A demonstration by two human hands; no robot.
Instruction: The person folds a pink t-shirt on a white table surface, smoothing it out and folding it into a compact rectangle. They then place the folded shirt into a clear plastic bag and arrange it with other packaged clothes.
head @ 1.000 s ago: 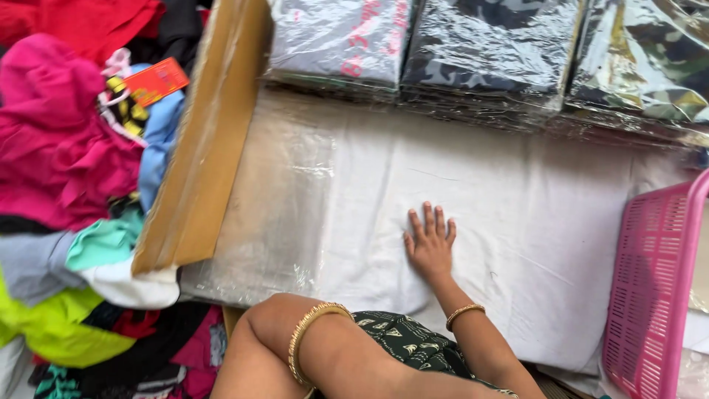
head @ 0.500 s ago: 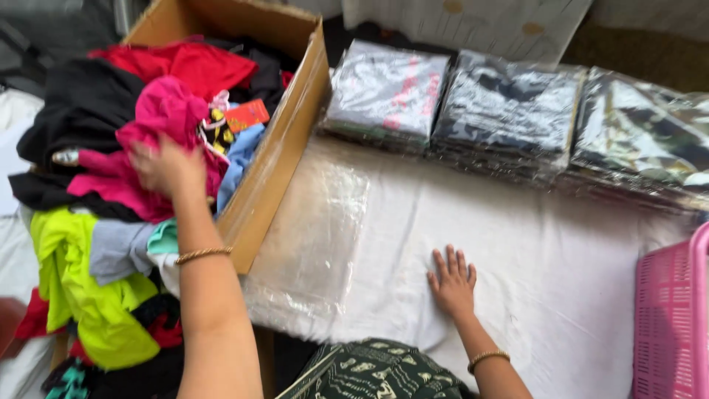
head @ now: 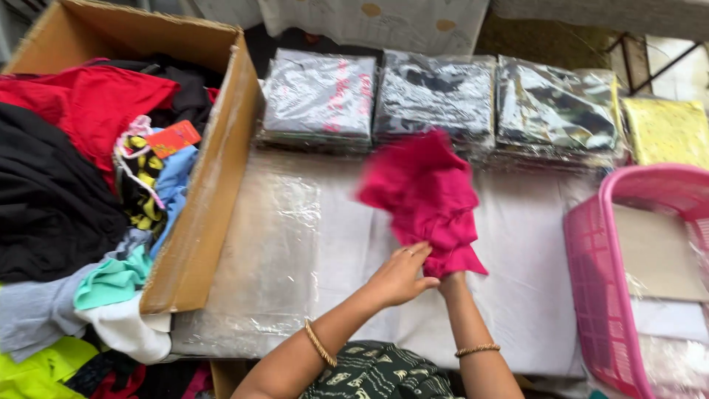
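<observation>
- Left hand (head: 399, 275): raised above the white work surface, fingers curled, fingertips touching the lower edge of the pink garment (head: 425, 199). A gold bangle sits on the left wrist.
- Right hand (head: 448, 278): mostly hidden behind the lower folds of the pink garment; the wrist enters the cloth from below, and the hand appears to be grasping it, although the fingers themselves cannot be seen. A gold bangle also sits on the right forearm.
- Pink garment: held in the air, crumpled and blurred, above the middle of the white cloth surface (head: 517, 244); its upper edge overlaps the front of the middle packed stack.
- Clear plastic sheet (head: 273, 244): lies flat on the white surface, left of the hands, just beside the cardboard box.
- Cardboard box (head: 214, 170): stands at the left, open, filled with loose garments in red, black, light blue, mint and grey; some spill over its near end.
- Bagged garment stacks (head: 436, 96): three stacks in clear plastic stand in a row along the far edge of the surface; a yellow packet (head: 668, 129) lies to their right.
- Pink plastic basket (head: 591, 258): stands at the right edge, holding a flat cardboard piece and clear plastic.
</observation>
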